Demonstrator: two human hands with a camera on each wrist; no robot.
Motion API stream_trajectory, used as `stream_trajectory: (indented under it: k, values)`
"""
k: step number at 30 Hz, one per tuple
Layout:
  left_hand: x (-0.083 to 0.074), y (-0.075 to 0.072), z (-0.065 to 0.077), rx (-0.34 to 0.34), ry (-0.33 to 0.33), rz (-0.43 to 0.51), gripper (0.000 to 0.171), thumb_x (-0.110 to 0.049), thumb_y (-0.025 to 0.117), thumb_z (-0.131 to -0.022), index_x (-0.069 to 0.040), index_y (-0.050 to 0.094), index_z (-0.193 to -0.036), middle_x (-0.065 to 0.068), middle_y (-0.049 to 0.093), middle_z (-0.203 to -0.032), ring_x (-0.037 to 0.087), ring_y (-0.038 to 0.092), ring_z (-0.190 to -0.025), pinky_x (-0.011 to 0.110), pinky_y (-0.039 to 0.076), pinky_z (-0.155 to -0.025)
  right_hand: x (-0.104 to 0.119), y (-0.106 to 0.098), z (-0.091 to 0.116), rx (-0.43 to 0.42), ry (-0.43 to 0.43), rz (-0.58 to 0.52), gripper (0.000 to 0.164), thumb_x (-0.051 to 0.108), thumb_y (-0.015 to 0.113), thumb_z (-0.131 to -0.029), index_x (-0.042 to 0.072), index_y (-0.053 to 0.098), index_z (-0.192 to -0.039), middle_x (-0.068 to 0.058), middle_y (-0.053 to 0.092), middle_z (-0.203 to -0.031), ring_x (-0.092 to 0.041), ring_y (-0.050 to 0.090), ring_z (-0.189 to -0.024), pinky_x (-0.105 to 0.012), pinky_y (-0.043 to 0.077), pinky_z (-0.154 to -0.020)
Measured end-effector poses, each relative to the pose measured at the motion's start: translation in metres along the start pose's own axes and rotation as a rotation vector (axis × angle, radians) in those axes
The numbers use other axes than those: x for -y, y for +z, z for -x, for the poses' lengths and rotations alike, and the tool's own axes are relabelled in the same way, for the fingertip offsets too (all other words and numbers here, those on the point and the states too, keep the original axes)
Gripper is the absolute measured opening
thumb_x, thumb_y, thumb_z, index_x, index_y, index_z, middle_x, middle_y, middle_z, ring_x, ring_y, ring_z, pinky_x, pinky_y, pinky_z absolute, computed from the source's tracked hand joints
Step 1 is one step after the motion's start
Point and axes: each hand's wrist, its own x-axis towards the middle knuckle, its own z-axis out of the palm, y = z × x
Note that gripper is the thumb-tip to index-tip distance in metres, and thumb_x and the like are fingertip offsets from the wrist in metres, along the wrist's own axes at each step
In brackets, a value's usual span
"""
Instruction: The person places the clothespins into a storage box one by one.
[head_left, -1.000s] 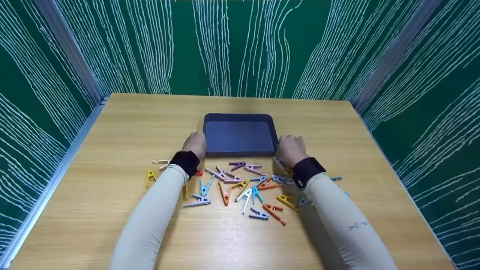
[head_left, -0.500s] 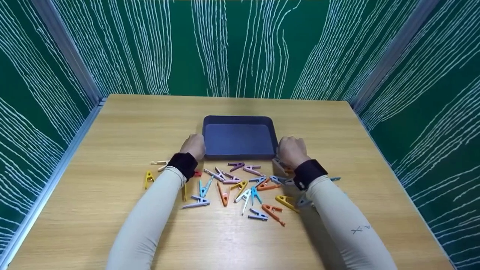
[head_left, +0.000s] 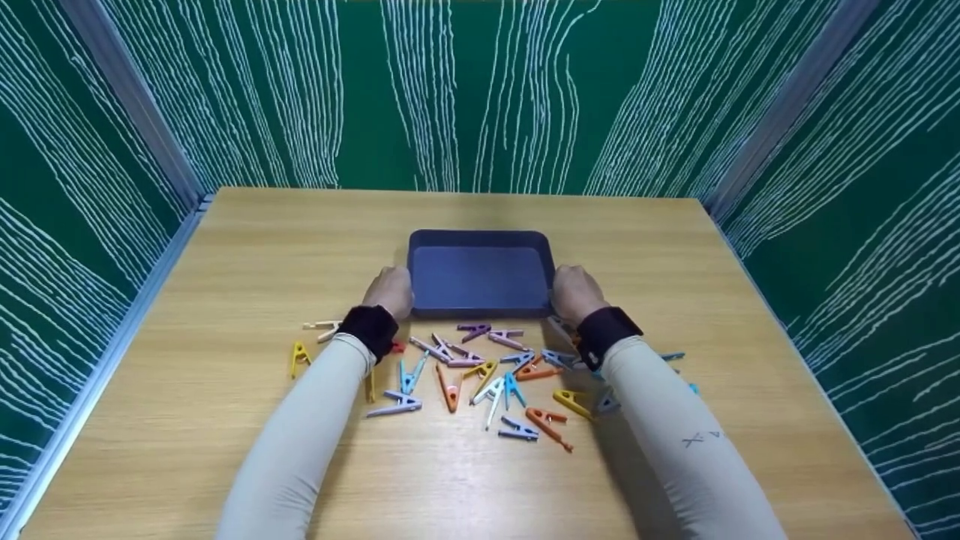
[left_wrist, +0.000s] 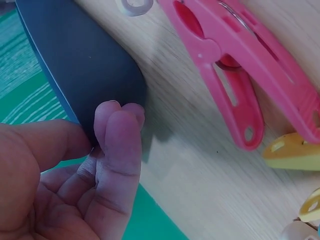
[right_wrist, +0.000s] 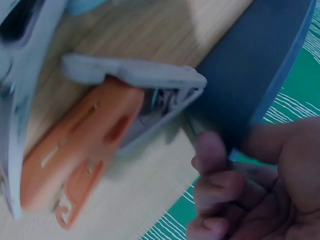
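A dark grey rectangular tray (head_left: 480, 274) lies on the wooden table, its inside bare. My left hand (head_left: 390, 290) pinches the tray's near left corner. In the left wrist view the thumb (left_wrist: 60, 142) lies at the rim and the fingertips (left_wrist: 122, 127) rest on the outer wall. My right hand (head_left: 577, 294) holds the near right corner, with thumb (right_wrist: 262, 142) at the rim and fingers curled beneath. A pink clothespin (left_wrist: 220, 65) lies near the left hand. Beside the right hand are an orange clothespin (right_wrist: 80, 145) and a grey clothespin (right_wrist: 135, 72).
Many coloured clothespins, such as a purple one (head_left: 474, 330), a yellow one (head_left: 574, 403) and a light blue one (head_left: 410, 375), lie scattered on the table (head_left: 450, 487) in front of the tray. Green walls (head_left: 495, 97) with white lines enclose the table's back and sides.
The tray has shifted very slightly toward me. My right hand and forearm have moved a little left, closer against the tray's corner. The clothespins lie as before.
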Motion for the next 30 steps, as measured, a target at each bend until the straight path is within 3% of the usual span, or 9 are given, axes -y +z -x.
stream_trajectory:
  k: [7,14,18,21,23,30]
  values:
    - [0.002,0.0,0.003,-0.019,0.006,-0.008,0.015,-0.006,0.048,-0.08,-0.001,0.061,-0.084,0.017,0.062,-0.09,0.03,0.059,-0.085,0.04,0.045,-0.073,0.003,0.007,-0.002,-0.104,-0.032,-0.03,0.016,0.001,0.046,-0.076,-0.006,0.059,-0.082,-0.024,0.06,-0.082,-0.037,0.059,-0.074,-0.043,0.047,-0.061]
    - [0.007,-0.013,0.012,0.014,-0.021,0.001,0.023,-0.026,0.052,-0.087,-0.004,0.058,-0.091,0.013,0.061,-0.089,0.028,0.058,-0.087,0.039,0.044,-0.074,0.009,0.009,0.0,-0.114,0.01,-0.001,0.016,0.003,0.047,-0.077,-0.005,0.059,-0.085,-0.024,0.06,-0.083,-0.036,0.059,-0.072,-0.044,0.047,-0.06]
    - [0.012,-0.027,0.023,-0.019,-0.012,-0.046,0.019,-0.023,0.05,-0.086,-0.006,0.055,-0.092,0.012,0.059,-0.088,0.028,0.057,-0.083,0.04,0.044,-0.07,0.011,0.01,0.0,-0.135,0.009,0.024,0.015,0.003,0.048,-0.077,-0.005,0.057,-0.084,-0.024,0.059,-0.083,-0.036,0.059,-0.072,-0.044,0.047,-0.061]
    - [0.017,-0.035,0.033,-0.047,0.032,-0.112,0.013,-0.016,0.052,-0.082,-0.005,0.056,-0.089,0.012,0.06,-0.087,0.03,0.057,-0.081,0.043,0.044,-0.067,0.012,0.011,0.001,-0.149,0.003,0.034,0.015,0.004,0.048,-0.077,-0.005,0.057,-0.084,-0.025,0.059,-0.082,-0.037,0.058,-0.072,-0.045,0.047,-0.061]
    - [0.021,-0.037,0.04,-0.028,0.066,-0.144,0.015,-0.014,0.054,-0.078,-0.006,0.059,-0.09,0.011,0.06,-0.089,0.029,0.057,-0.082,0.043,0.044,-0.068,0.013,0.011,0.001,-0.149,0.0,0.035,0.016,0.004,0.047,-0.077,-0.006,0.057,-0.084,-0.025,0.059,-0.082,-0.038,0.058,-0.072,-0.046,0.046,-0.061]
    - [0.025,-0.031,0.059,0.144,0.217,-0.214,0.031,-0.015,0.064,-0.068,-0.01,0.064,-0.099,0.007,0.061,-0.098,0.028,0.053,-0.093,0.041,0.042,-0.077,0.011,0.011,0.0,-0.158,0.016,0.049,0.016,0.005,0.047,-0.077,-0.005,0.057,-0.084,-0.024,0.059,-0.082,-0.038,0.058,-0.073,-0.046,0.046,-0.061]
